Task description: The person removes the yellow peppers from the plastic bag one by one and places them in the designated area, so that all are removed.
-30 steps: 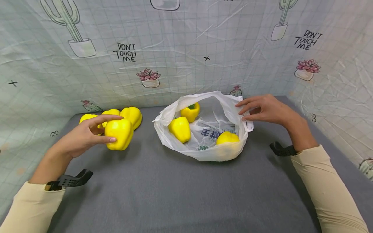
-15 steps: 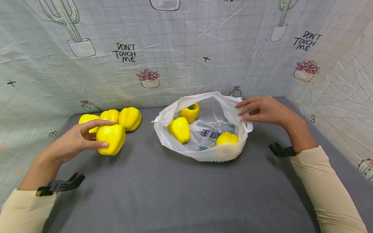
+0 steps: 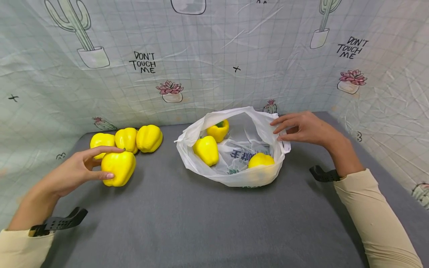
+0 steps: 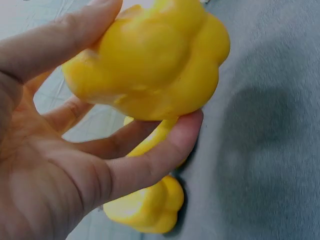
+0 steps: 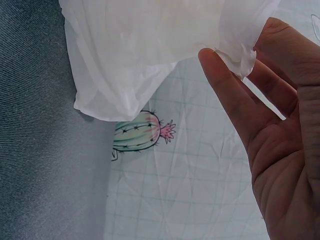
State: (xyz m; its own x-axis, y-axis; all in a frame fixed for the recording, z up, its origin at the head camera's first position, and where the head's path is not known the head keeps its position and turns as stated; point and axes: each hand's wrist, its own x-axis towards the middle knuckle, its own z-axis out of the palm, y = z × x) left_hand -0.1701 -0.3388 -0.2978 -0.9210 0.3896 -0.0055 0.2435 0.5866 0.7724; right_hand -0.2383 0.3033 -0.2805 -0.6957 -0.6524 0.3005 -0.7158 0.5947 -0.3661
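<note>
My left hand (image 3: 75, 169) grips a yellow bell pepper (image 3: 120, 167), thumb on the near side and fingers over the top. In the left wrist view this pepper (image 4: 155, 60) fills the upper part, held between thumb and fingers above the grey cloth. A white plastic bag (image 3: 186, 154) stands with its mouth wide at the middle. Inside lie yellow peppers: one at the left (image 3: 206, 150), one behind it (image 3: 219, 131) and one near the front (image 3: 261, 159). My right hand (image 3: 303, 128) holds the bag's right rim, with the plastic (image 5: 232, 57) between thumb and fingers.
Three more yellow peppers stand in a row at the back left: a left one (image 3: 101, 140), a middle one (image 3: 126, 139) and a right one (image 3: 149, 138). A printed curtain (image 3: 201, 56) hangs behind the grey tabletop (image 3: 201, 223).
My left hand has moved left and toward me with the pepper, uncovering more of the back row. The right hand stays at the bag's rim.
</note>
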